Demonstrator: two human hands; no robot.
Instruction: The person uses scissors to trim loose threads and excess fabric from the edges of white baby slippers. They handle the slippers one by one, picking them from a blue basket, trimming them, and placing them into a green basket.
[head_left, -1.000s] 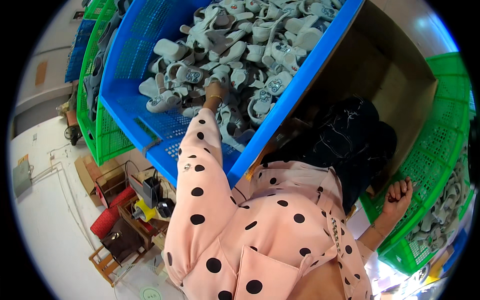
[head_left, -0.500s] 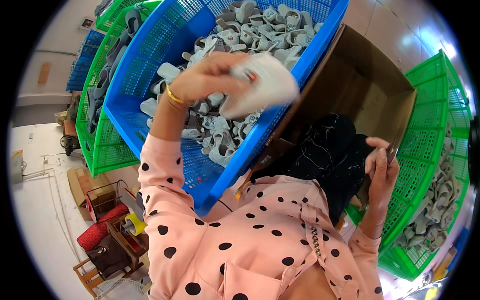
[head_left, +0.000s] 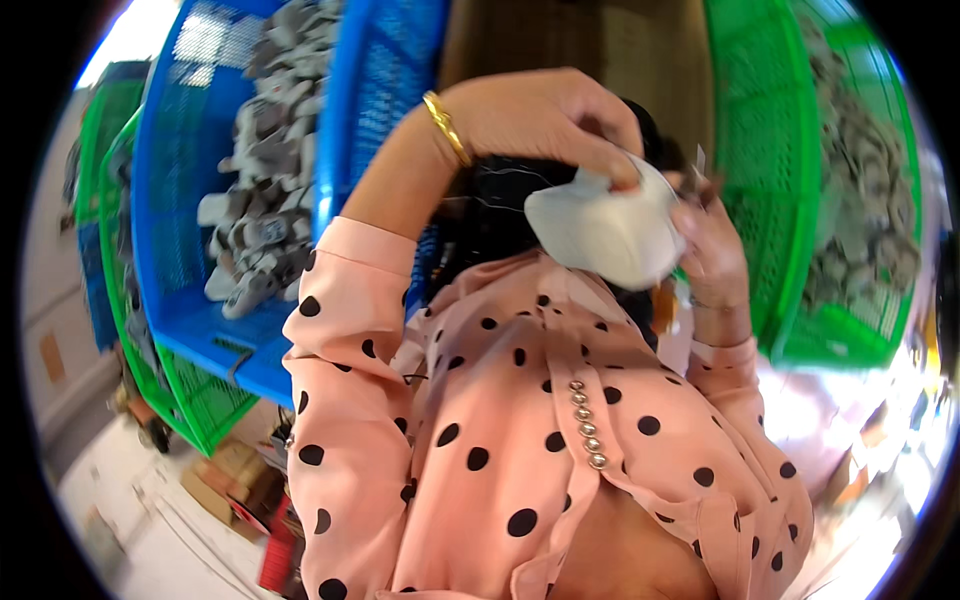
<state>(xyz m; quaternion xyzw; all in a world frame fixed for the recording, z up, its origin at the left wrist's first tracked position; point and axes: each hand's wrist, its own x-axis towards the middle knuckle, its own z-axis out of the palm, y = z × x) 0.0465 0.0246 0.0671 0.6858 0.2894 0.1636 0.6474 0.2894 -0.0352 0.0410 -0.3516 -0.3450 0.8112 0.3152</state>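
A white shoe upper [head_left: 610,225] hangs in front of my chest. My left hand [head_left: 570,120], with a gold bracelet at the wrist, is closed on its upper edge, thumb and fingers pinching the material. Close against the upper's right side is my right hand [head_left: 712,240], fingers curled round a small pointed metal tool [head_left: 700,160]. Blur hides what kind of tool it is. Whether its tip touches the upper, I cannot tell. The upper covers part of my right fingertips.
A blue plastic basket [head_left: 330,150] at left holds many grey-white shoe uppers [head_left: 265,230]. An open cardboard box [head_left: 560,40] stands ahead, beyond my dark-clothed lap. At right is a green basket [head_left: 765,180] with more grey uppers [head_left: 860,200]. Another green basket [head_left: 205,400] sits far left.
My left hand has brought the upper from over the blue basket to my right hand, in front of my chest. The view has turned, so the baskets appear shifted.
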